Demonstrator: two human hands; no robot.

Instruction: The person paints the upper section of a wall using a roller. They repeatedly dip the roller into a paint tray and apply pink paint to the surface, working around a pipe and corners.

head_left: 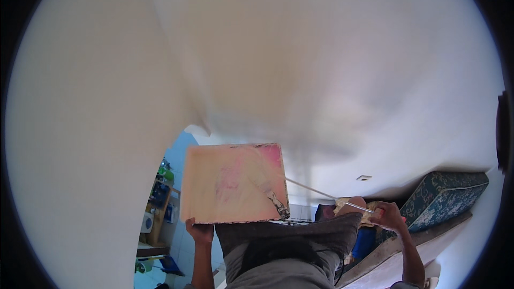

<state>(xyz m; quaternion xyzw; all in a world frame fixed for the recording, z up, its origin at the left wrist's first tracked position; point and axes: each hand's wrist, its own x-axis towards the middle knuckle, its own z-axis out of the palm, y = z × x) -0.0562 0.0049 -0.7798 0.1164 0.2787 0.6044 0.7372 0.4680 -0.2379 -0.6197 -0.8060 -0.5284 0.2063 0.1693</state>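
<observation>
My left hand [199,231] grips the lower left corner of a shallow square paint tray [214,166], tilted up before me. Its inside is coated in peach paint, with pink patches and dark smears along the rim. Against the tray's lower right part lies a paintbrush [276,203] with a worn, paint-stained handle. To the right, my right hand [388,217] is closed round the red handle of what looks like a paint roller [326,191]. Its thin metal rod reaches left to the tray's right edge. The roller's head cannot be made out.
A pale wall [321,75] rises ahead, with a wall corner [176,75] at the left. A small wall socket [364,177] sits low down. On the right lean a dark patterned mattress [444,200] and a pale board [407,251]. Shelves with household things [159,203] stand beyond the left opening.
</observation>
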